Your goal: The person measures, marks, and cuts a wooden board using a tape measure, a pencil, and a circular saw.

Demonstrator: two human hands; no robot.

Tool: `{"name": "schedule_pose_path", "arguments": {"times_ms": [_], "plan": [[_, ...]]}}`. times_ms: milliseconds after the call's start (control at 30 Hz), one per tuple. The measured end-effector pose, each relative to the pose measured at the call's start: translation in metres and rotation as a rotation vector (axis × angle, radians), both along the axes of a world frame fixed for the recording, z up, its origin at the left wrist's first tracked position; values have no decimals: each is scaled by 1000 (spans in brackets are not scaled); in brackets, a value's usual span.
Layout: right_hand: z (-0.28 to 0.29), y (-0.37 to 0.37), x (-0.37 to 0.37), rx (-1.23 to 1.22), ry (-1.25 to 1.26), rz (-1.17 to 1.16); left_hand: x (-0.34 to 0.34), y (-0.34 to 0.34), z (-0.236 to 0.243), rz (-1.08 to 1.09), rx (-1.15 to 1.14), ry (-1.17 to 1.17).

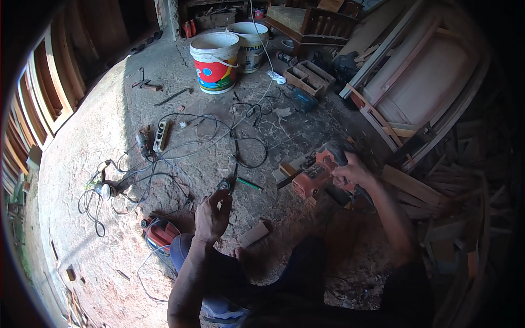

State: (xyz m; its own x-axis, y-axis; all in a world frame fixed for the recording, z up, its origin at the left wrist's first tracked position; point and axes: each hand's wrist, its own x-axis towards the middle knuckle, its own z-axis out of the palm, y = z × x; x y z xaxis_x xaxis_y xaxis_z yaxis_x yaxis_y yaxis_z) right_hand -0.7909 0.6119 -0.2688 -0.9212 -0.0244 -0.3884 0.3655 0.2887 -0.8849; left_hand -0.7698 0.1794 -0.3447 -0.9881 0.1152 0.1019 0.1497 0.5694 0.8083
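While right hand (353, 172) grips orange tool (309, 183), cannot tell if left hand (210, 218) holds anything.

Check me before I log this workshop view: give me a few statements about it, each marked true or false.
1. The right hand grips the orange tool. True.
2. The left hand holds the green pencil. False: the pencil lies on the floor, to the right of that hand.
3. Two buckets stand on the floor, beyond the hands. True.
4. The red tool lies to the right of both legs. False: it lies beside the left leg, on its outer side.
5. The power strip sits inside a bucket. False: it lies on the floor, near the cables.
6. The wooden box is right of the buckets. True.
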Motion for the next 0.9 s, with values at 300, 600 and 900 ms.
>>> {"name": "schedule_pose_path", "arguments": {"times_ms": [300,600,900], "plan": [[-10,-90,127,-41,305,47,-12,33,-16,-198,-201,175],[-9,-120,157,70,445,325,20,79,-34,-619,-480,82],[17,-139,170,307,623,421,22,96,-51,-539,-655,-86]]}}
